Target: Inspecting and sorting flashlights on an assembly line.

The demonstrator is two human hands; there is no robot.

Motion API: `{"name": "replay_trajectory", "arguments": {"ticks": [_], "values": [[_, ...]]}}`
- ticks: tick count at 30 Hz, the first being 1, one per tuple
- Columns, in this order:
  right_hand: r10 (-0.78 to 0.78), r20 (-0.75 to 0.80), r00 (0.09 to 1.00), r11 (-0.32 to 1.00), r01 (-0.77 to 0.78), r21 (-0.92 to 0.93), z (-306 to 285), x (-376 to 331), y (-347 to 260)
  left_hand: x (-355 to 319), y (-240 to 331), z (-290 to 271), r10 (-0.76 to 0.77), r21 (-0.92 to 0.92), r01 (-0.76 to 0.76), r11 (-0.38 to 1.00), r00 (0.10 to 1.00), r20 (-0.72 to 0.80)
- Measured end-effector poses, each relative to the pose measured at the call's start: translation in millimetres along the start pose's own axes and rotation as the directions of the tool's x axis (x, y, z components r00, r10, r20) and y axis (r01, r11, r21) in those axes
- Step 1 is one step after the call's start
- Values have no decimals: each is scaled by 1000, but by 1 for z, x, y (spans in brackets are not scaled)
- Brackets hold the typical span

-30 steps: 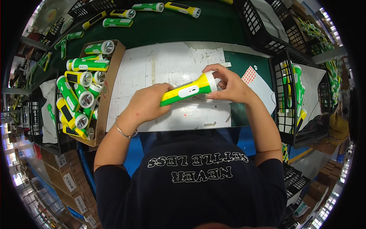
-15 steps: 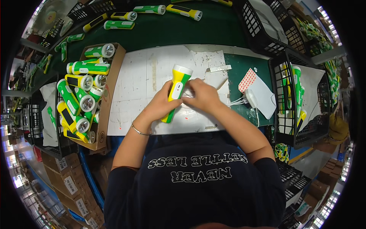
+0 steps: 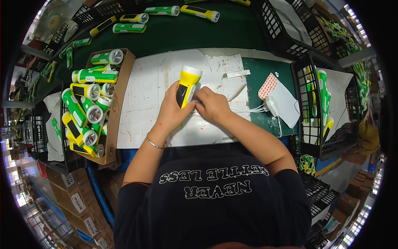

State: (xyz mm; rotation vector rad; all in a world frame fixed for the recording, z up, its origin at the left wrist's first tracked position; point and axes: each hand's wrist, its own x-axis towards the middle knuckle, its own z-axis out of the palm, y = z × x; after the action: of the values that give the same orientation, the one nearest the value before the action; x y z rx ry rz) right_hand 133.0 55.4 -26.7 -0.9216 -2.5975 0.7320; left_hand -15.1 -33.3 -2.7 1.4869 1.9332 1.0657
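My left hand (image 3: pixel 168 111) is wrapped round a yellow, green and white flashlight (image 3: pixel 191 77), its white head pointing away from me. A dark panel on the flashlight's body faces up, and its lower end is mostly covered by my fingers. Close against the flashlight's right side, my right hand (image 3: pixel 213 106) is closed in a pinch on a white cable (image 3: pixel 248 111). The cable's tip is hidden behind my fingers. Several white cables lead right to a white rounded device (image 3: pixel 271 106) on the worktop.
At left a cardboard box (image 3: pixel 117 99) holds several flashlights. More flashlights (image 3: pixel 162 10) lie on the green surface (image 3: pixel 166 35) at the back. Black crates (image 3: pixel 309 103) stand at right, beside a white sheet with red-patterned paper (image 3: pixel 268 86). A white strip (image 3: pixel 236 74) lies on the white board (image 3: pixel 145 83).
The flashlight has been turned in my left hand, so its dark panel faces up instead of the white side strip. Both hands have shifted slightly left.
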Motion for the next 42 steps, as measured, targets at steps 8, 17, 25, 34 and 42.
{"name": "replay_trajectory", "arguments": {"ticks": [8,17,25,34,42], "values": [[9,-4,1000,997,-9,79,-4,-4,6,1,-7,0,-83,-164,82,983,997,-1],[107,107,988,980,-123,156,6,13,-7,0,-13,0,-110,-237,98,967,993,-39],[142,142,980,926,-182,332,-8,7,-7,-2,-13,0,-86,-153,75,985,994,-67],[178,93,980,569,-180,803,-45,0,13,2,19,12,51,36,-49,998,998,-39],[213,39,976,638,-170,751,-46,-2,12,-4,26,15,48,115,-36,993,994,-98]]}}
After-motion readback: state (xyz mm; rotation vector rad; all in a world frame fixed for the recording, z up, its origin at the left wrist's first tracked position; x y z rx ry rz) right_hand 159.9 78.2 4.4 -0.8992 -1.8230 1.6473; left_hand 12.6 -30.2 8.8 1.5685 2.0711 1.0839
